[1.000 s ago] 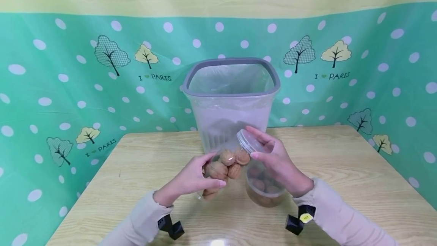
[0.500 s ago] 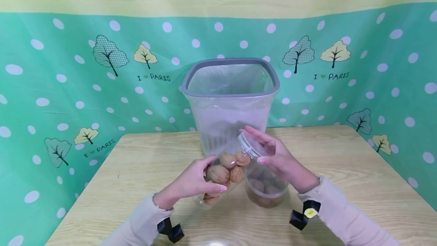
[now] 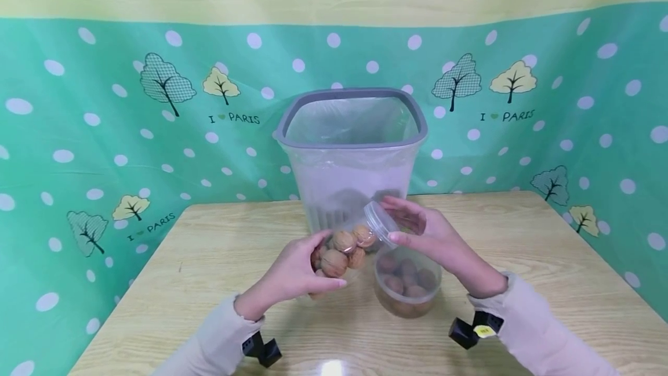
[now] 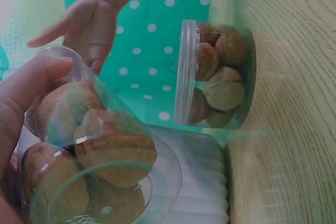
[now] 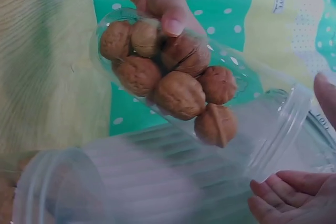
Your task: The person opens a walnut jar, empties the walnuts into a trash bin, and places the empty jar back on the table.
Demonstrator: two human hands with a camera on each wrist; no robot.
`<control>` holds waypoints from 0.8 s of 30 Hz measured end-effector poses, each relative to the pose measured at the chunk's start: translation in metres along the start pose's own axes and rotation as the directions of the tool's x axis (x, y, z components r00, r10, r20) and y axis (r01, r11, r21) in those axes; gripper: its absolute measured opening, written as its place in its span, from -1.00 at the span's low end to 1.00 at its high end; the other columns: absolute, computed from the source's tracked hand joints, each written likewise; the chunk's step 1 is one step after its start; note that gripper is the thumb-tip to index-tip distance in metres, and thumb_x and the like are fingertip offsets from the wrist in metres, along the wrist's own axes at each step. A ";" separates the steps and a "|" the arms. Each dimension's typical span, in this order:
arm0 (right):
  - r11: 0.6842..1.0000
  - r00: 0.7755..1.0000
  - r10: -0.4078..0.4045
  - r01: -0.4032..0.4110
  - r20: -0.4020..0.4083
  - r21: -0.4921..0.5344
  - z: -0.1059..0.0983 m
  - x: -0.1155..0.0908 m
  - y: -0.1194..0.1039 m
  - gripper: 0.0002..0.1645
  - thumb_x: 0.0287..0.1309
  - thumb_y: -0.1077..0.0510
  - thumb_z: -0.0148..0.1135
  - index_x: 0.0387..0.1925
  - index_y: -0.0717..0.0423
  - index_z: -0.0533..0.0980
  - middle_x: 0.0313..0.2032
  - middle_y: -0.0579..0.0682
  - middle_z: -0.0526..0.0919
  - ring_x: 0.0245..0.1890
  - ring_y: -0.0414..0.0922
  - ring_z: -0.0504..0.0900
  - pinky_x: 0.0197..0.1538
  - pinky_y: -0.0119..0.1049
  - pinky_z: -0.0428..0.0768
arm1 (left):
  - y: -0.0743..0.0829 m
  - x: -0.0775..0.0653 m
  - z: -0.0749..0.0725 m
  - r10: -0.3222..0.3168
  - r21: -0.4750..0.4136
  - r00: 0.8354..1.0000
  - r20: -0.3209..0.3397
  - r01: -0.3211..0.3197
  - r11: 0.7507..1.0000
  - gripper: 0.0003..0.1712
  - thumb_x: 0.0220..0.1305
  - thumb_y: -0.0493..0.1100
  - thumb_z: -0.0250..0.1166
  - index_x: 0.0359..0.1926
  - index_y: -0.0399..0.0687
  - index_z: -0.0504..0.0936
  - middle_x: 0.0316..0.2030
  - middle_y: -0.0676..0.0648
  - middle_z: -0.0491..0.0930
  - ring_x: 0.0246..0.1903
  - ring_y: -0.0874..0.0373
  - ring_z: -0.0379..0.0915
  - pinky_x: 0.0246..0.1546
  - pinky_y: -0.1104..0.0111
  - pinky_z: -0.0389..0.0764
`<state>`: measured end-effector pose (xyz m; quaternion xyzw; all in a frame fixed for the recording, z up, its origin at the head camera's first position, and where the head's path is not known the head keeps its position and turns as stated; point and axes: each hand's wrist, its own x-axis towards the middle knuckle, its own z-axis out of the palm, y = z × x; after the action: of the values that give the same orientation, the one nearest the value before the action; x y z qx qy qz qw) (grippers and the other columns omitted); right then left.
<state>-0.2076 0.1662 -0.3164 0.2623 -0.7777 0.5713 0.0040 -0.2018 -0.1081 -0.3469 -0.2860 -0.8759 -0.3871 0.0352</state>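
Note:
My left hand [image 3: 292, 268] grips a clear plastic jar [image 5: 252, 124] around its side. The jar lies tilted, its ridged mouth up and to the right, with several walnuts [image 5: 179, 95] inside. Just off that mouth, my right hand [image 3: 433, 234] is spread with thumb and fingers apart, fingertips close to the rim. Its palm shows in the left wrist view, holding nothing. Below the right hand, a shorter round clear tub [image 3: 407, 300] stands upright on the table, also containing several walnuts [image 4: 223, 87].
Behind the jars stands a tall whitish bin [image 3: 344, 170] with a grey rim and a thin plastic liner. The wood-grain table [image 3: 219, 254] reaches back to a green dotted cloth [image 3: 235, 149] hanging at the rear and sides.
My right hand has drawn slightly to the right, away from the jar's mouth, showing more of the tub below. The left hand keeps its grip on the jar, with the walnuts shifted slightly.

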 end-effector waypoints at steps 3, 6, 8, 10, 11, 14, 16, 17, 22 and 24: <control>0.997 0.999 0.034 -0.034 -0.006 -0.064 -0.001 -0.001 -0.006 -0.20 0.06 0.11 0.36 0.29 0.28 0.28 0.25 0.22 0.38 0.20 0.18 0.41 0.22 -0.01 0.38 | -0.001 0.001 0.003 0.008 0.009 1.000 -0.005 -0.008 1.000 -0.14 -0.26 0.11 0.56 0.15 0.02 0.48 -0.22 0.14 0.61 -0.26 0.29 0.52 -0.21 0.39 0.56; 0.995 0.999 0.054 -0.054 0.001 -0.079 -0.001 -0.001 -0.009 -0.19 0.03 0.12 0.38 0.28 0.30 0.28 0.27 0.25 0.34 0.19 0.20 0.41 0.21 -0.02 0.40 | -0.001 0.001 0.004 0.017 0.021 1.000 -0.020 -0.017 1.000 -0.14 -0.28 0.11 0.57 0.14 0.05 0.48 -0.23 0.15 0.60 -0.26 0.30 0.52 -0.21 0.38 0.56; 0.996 0.998 0.064 -0.064 -0.002 -0.069 -0.001 -0.001 -0.009 -0.19 0.02 0.14 0.38 0.28 0.31 0.28 0.27 0.24 0.34 0.20 0.20 0.40 0.21 -0.02 0.40 | -0.001 0.001 0.004 0.023 0.033 0.999 -0.028 -0.023 0.999 -0.14 -0.28 0.12 0.57 0.14 0.06 0.48 -0.22 0.15 0.60 -0.25 0.29 0.52 -0.21 0.37 0.56; 0.996 0.998 0.067 -0.067 -0.004 -0.061 -0.001 -0.001 -0.010 -0.19 0.02 0.14 0.39 0.28 0.30 0.28 0.27 0.24 0.34 0.20 0.21 0.40 0.21 -0.02 0.40 | -0.001 0.001 0.004 0.024 0.045 0.999 -0.032 -0.022 0.999 -0.13 -0.29 0.12 0.57 0.14 0.06 0.48 -0.21 0.15 0.61 -0.24 0.29 0.52 -0.20 0.37 0.56; 0.996 0.998 0.069 -0.069 -0.005 -0.058 0.000 -0.001 -0.010 -0.19 0.01 0.14 0.39 0.28 0.30 0.29 0.27 0.24 0.34 0.19 0.21 0.40 0.20 -0.01 0.41 | -0.001 0.001 0.004 0.024 0.046 0.999 -0.030 -0.022 0.999 -0.13 -0.29 0.13 0.57 0.15 0.07 0.48 -0.21 0.15 0.61 -0.24 0.29 0.52 -0.19 0.36 0.56; 0.996 0.998 0.069 -0.070 -0.005 -0.051 0.000 -0.001 -0.010 -0.19 0.01 0.14 0.39 0.28 0.28 0.29 0.27 0.24 0.34 0.19 0.20 0.41 0.19 -0.01 0.42 | -0.001 0.001 0.003 0.015 0.037 1.000 -0.018 -0.014 0.999 -0.13 -0.28 0.13 0.57 0.15 0.08 0.48 -0.21 0.16 0.61 -0.24 0.30 0.52 -0.19 0.36 0.56; 0.997 0.998 0.063 -0.063 -0.001 -0.050 -0.001 -0.001 -0.009 -0.19 0.01 0.15 0.40 0.28 0.28 0.29 0.27 0.24 0.35 0.19 0.20 0.41 0.19 -0.02 0.42 | -0.001 0.001 0.002 0.005 0.028 1.000 -0.005 -0.005 1.000 -0.12 -0.28 0.14 0.56 0.16 0.07 0.47 -0.21 0.15 0.61 -0.24 0.30 0.52 -0.19 0.37 0.56; 0.997 0.998 0.056 -0.056 0.002 -0.046 -0.001 -0.001 -0.009 -0.18 0.00 0.16 0.40 0.28 0.29 0.29 0.27 0.25 0.34 0.19 0.20 0.41 0.19 -0.03 0.42 | -0.001 0.001 0.002 0.000 0.017 1.000 0.004 -0.001 1.000 -0.11 -0.27 0.14 0.56 0.17 0.05 0.47 -0.20 0.14 0.61 -0.24 0.30 0.52 -0.19 0.37 0.56; 1.000 0.999 0.012 -0.012 0.031 -0.027 -0.002 0.000 -0.007 -0.17 -0.01 0.21 0.39 0.29 0.30 0.27 0.27 0.25 0.34 0.20 0.18 0.41 0.22 -0.06 0.39 | -0.001 0.001 -0.002 -0.017 -0.030 0.999 0.040 0.018 0.999 -0.07 -0.26 0.11 0.57 0.21 0.00 0.44 -0.19 0.12 0.61 -0.24 0.31 0.52 -0.17 0.37 0.56; 1.000 0.999 -0.006 0.007 0.047 -0.020 -0.003 0.001 -0.006 -0.16 -0.02 0.22 0.39 0.29 0.31 0.26 0.27 0.24 0.34 0.21 0.17 0.40 0.23 -0.08 0.37 | -0.002 0.001 -0.003 -0.016 -0.041 0.999 0.052 0.018 0.999 -0.07 -0.26 0.10 0.57 0.22 0.01 0.44 -0.19 0.13 0.61 -0.24 0.31 0.52 -0.16 0.38 0.56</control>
<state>-0.2067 0.1676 -0.3099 0.2781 -0.7825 0.5570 -0.0098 -0.2038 -0.1109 -0.3455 -0.2890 -0.8707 -0.3980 0.0035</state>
